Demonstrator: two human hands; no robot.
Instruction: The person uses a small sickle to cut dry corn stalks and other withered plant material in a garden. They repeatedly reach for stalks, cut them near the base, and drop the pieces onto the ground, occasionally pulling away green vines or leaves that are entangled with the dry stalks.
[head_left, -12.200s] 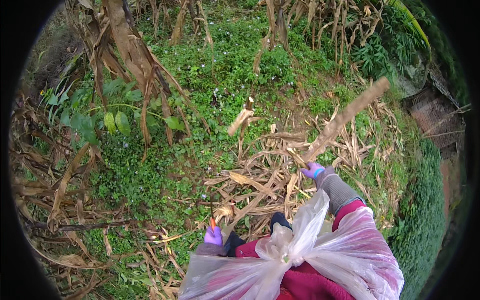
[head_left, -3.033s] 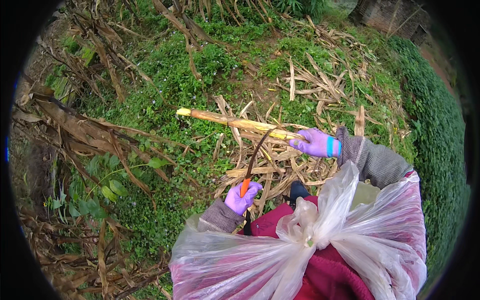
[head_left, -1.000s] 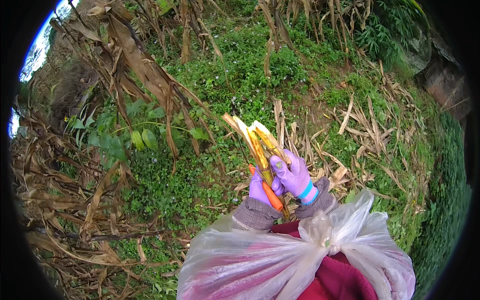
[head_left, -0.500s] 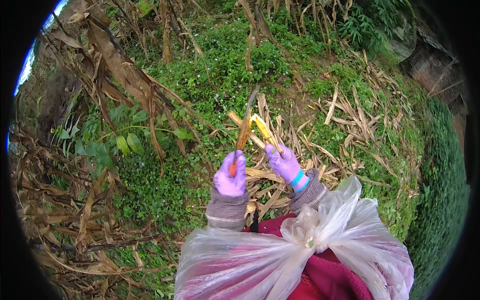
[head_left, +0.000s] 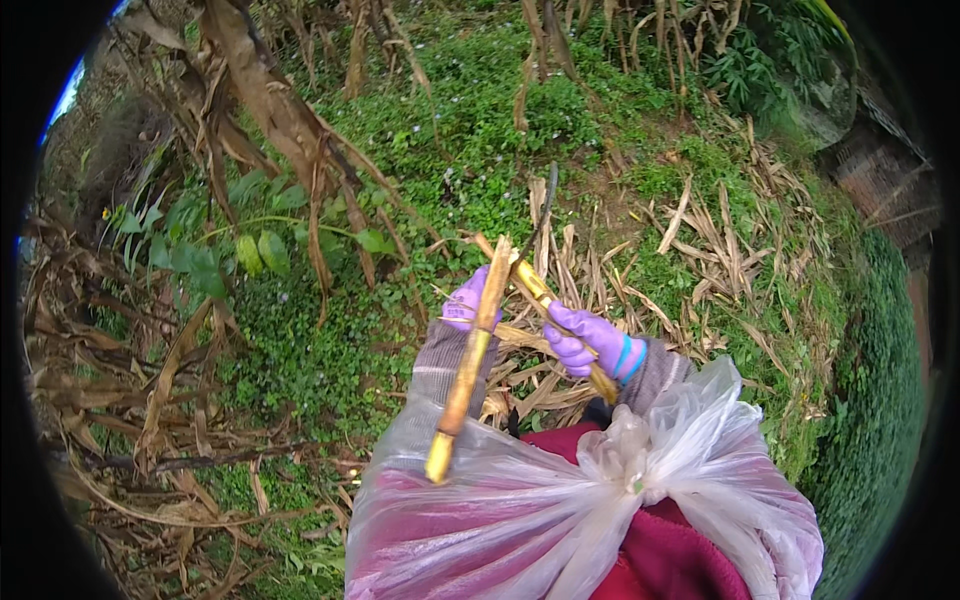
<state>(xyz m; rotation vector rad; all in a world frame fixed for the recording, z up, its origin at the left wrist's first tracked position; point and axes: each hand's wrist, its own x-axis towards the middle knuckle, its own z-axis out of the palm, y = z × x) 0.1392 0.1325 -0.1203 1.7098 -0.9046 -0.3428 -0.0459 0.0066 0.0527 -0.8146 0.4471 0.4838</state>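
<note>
Lilac gloves cover both my hands. My right hand (head_left: 585, 340) is closed around a yellowish dry corn stalk (head_left: 532, 284), which slants up and left out of the fist. A second length of stalk (head_left: 466, 378) crosses in front of my left hand (head_left: 462, 302) and sleeve, its lower end over the plastic at my waist; the two lengths meet or overlap near their tops. Beyond them rises the dark, curved blade of a sickle (head_left: 548, 205). My left hand looks closed on its handle, though the stalk hides the handle and most of the fingers.
Clear plastic sheeting (head_left: 480, 520) is knotted over my red clothing. Dry leaves and stalks (head_left: 715, 240) lie on the ground to the right. Standing dead corn plants (head_left: 275, 110) lean at the left, a leafy green vine (head_left: 260, 250) among them. Low green weeds (head_left: 470, 130) grow ahead.
The stalk length on the left has swung down across my left hand and forearm. My left hand has risen slightly, and the sickle blade now leans further right. My right hand has turned, lower.
</note>
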